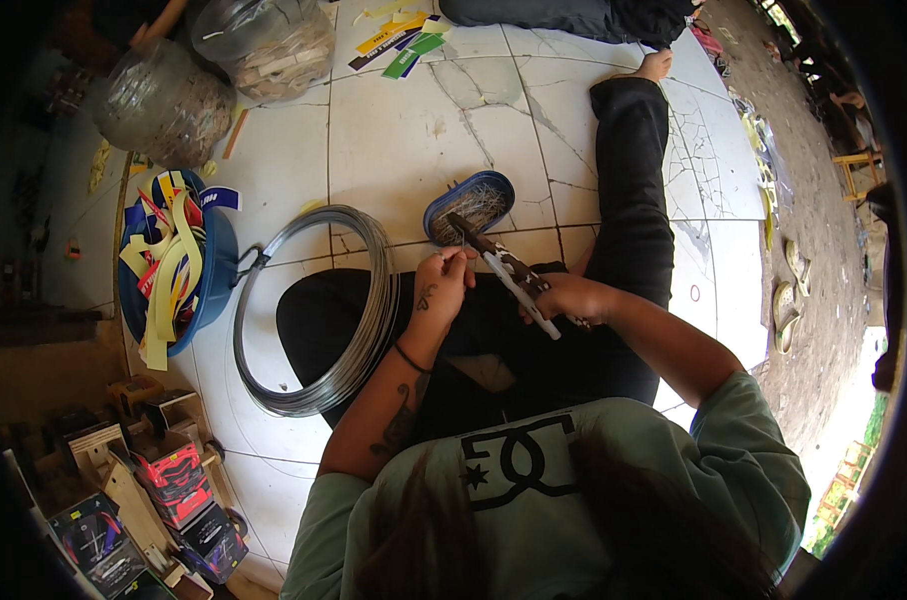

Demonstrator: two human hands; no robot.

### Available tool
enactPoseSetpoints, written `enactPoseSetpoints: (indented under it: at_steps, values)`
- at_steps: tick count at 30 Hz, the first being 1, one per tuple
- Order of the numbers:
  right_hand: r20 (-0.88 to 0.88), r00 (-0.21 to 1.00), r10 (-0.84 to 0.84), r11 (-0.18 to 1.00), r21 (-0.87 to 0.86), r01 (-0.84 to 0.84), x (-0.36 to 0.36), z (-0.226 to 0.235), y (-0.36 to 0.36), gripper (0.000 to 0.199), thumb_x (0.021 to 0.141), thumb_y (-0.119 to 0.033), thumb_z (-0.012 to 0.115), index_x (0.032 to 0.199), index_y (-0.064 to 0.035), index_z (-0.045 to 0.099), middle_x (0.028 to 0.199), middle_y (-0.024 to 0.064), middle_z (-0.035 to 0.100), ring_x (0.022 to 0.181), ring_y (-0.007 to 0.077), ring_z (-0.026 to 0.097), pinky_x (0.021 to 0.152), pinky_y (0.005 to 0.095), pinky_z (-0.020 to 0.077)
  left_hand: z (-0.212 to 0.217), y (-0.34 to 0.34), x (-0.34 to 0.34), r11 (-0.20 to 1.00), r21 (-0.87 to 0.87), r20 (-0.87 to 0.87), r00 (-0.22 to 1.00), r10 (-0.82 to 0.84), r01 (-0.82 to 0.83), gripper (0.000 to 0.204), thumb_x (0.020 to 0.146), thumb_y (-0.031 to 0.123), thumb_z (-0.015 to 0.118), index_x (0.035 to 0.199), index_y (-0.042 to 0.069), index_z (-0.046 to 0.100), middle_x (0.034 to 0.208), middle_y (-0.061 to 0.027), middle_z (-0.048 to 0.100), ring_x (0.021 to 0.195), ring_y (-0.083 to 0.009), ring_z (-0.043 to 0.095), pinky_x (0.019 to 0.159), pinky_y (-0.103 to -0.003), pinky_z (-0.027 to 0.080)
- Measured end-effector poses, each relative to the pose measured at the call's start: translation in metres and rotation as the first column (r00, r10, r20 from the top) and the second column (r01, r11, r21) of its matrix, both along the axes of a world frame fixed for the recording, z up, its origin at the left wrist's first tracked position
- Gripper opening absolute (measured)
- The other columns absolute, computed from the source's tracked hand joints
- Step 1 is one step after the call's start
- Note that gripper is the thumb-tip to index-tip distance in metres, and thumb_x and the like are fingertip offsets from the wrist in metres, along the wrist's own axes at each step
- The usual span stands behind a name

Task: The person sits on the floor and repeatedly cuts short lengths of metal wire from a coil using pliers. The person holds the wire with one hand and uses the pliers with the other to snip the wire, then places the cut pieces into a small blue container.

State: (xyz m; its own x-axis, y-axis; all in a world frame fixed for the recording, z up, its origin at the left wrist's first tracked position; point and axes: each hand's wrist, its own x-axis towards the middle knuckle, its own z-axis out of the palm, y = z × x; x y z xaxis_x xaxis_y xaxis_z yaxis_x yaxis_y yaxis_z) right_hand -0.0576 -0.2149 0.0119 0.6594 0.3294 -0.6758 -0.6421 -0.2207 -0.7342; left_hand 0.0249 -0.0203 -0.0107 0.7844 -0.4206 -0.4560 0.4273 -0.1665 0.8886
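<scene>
My left hand (444, 287) is closed in a pinch beside the tool's jaws, on what looks like a thin wire that barely shows. My right hand (574, 300) grips long-handled pliers (504, 265) with worn dark and pale grey handles. Their jaw end points away from me, over the near rim of a small blue oval tub (434, 222). Short cut pieces of wire (482, 205) lie heaped inside that tub. To the left, a large coil of grey wire (249, 345) rests partly on the floor and partly against my bent left leg.
A blue basin (219, 275) of colourful paper strips stands left of the coil. Two clear plastic containers (264, 50) sit at the far left. Printed strips (404, 42) lie on the cracked tile floor (394, 130). Small boxes (179, 485) stand lower left; another person's leg (564, 18) stretches along the top.
</scene>
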Motion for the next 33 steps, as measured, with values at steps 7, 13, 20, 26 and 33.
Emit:
enactPoseSetpoints:
  at_steps: [7, 13, 20, 26, 33]
  values:
    - [-0.105, 0.978, -0.181, 0.971, -0.174, 0.162, 0.006, -0.024, -0.004, 0.032, 0.070, -0.016, 0.054, 0.096, 0.0019, 0.050, 0.080, 0.0135, 0.057, 0.070, 0.0217, 0.058, 0.063, 0.0322, 0.0468, 0.008, 0.027, -0.020, 0.981, 0.118, -0.074, 0.987, -0.143, 0.151, 0.022, 0.089, 0.016, 0.045, 0.094, -0.003, 0.055, 0.064, -0.0061, 0.057, 0.044, -0.0082, 0.045, 0.041, -0.020, 0.034]
    - [-0.127, 0.970, -0.207, 0.942, -0.293, 0.163, 0.018, -0.025, 0.006, 0.030, 0.069, -0.016, 0.054, 0.093, 0.0010, 0.049, 0.069, 0.0119, 0.054, 0.061, 0.0222, 0.055, 0.053, 0.0349, 0.0451, -0.001, 0.027, -0.023, 0.964, 0.238, 0.154, 0.976, -0.153, 0.114, 0.021, 0.086, 0.015, 0.047, 0.091, -0.003, 0.056, 0.058, -0.0045, 0.057, 0.044, -0.0083, 0.046, 0.043, -0.022, 0.036]
    - [-0.091, 0.974, -0.208, 0.923, -0.349, 0.164, 0.017, -0.033, 0.013, 0.028, 0.068, -0.016, 0.055, 0.090, 0.0010, 0.049, 0.064, 0.0107, 0.053, 0.052, 0.0223, 0.053, 0.050, 0.0345, 0.0442, -0.007, 0.027, -0.021, 0.969, 0.224, 0.165, 0.975, -0.146, 0.107, 0.019, 0.086, 0.013, 0.047, 0.089, -0.003, 0.057, 0.058, -0.0044, 0.056, 0.046, -0.0081, 0.047, 0.045, -0.022, 0.036]
    - [0.060, 0.996, -0.064, 0.825, -0.558, 0.087, 0.020, -0.026, 0.009, 0.038, 0.069, -0.011, 0.054, 0.104, 0.0040, 0.048, 0.072, 0.0133, 0.057, 0.064, 0.0233, 0.058, 0.057, 0.0335, 0.0473, -0.002, 0.027, -0.021, 0.970, 0.221, 0.153, 0.979, -0.132, 0.096, 0.019, 0.087, 0.013, 0.047, 0.091, -0.003, 0.056, 0.058, -0.0041, 0.056, 0.046, -0.0078, 0.047, 0.044, -0.022, 0.036]
    - [-0.080, 0.975, -0.207, 0.968, 0.126, 0.216, 0.008, -0.017, -0.016, 0.047, 0.066, -0.006, 0.052, 0.111, 0.0035, 0.047, 0.096, 0.0139, 0.055, 0.088, 0.0202, 0.055, 0.076, 0.0302, 0.0465, 0.002, 0.029, -0.020, 0.983, 0.182, 0.143, 0.989, -0.027, 0.001, 0.017, 0.088, 0.010, 0.047, 0.089, -0.004, 0.057, 0.057, -0.0057, 0.057, 0.050, -0.0104, 0.052, 0.049, -0.024, 0.040]
